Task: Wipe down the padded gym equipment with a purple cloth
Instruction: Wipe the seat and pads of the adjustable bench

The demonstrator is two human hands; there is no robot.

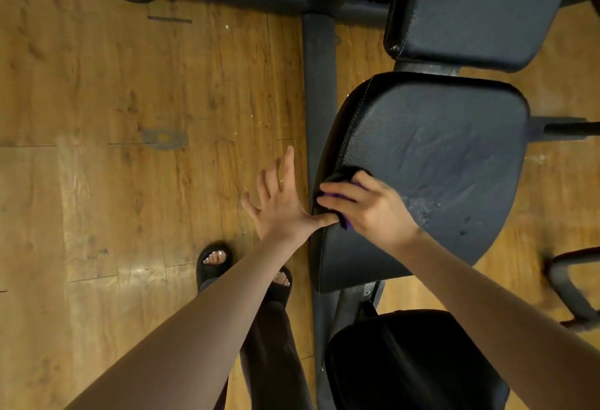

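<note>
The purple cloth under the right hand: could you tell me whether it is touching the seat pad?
Touching. The head view shows the right hand pressing the purple cloth against the seat pad at its left edge.

I see my right hand pressing the cloth on the seat pad's left edge, my left hand beside it, the back pad beyond.

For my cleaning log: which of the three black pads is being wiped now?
The middle pad: the right hand presses the purple cloth on its left edge. The upper pad and lower pad are untouched.
</note>
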